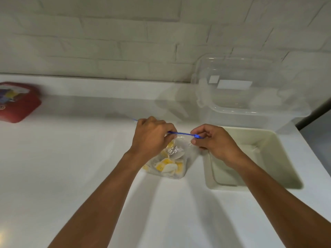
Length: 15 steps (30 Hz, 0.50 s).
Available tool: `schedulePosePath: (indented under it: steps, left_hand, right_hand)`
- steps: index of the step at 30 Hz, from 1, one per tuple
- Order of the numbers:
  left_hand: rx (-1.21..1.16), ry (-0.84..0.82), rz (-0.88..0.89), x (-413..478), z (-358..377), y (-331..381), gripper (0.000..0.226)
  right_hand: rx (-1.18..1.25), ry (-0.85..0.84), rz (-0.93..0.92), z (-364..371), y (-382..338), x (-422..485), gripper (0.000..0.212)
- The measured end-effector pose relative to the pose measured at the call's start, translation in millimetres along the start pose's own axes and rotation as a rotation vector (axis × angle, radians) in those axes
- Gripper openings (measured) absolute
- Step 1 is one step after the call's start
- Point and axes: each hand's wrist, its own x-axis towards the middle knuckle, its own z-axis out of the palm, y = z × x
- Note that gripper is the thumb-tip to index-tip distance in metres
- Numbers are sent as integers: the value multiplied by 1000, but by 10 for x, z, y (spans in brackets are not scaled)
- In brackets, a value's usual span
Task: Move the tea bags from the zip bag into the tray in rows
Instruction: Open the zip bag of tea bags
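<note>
My left hand (152, 136) and right hand (213, 140) pinching zip bag (176, 158) blue seal; fingers curling under, hiding fingertips; tea bags (168, 166) blurring inside.

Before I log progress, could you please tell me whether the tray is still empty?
Empty, as far as visible: the tray shows only bare floor, though the right forearm hides part. The tea bags remain inside the zip bag.

Clear crinkly plastic zip bag (180, 151), glossy white counter (71, 167), matt cream plastic tray (279, 158)
</note>
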Motion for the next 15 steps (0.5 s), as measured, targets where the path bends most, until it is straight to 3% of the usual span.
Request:
schedulePosePath:
  steps: [6, 10, 15]
  left_hand:
    - [-55, 2, -111, -30, 12, 16, 13]
    - [-186, 71, -71, -32, -23, 108, 29]
    - [-308, 128, -5, 42, -47, 267, 20]
  right_hand:
    - [147, 52, -37, 112, 40, -18, 24]
    - [139, 117, -97, 140, 39, -10, 21]
    - [144, 97, -192, 191, -16, -21, 13]
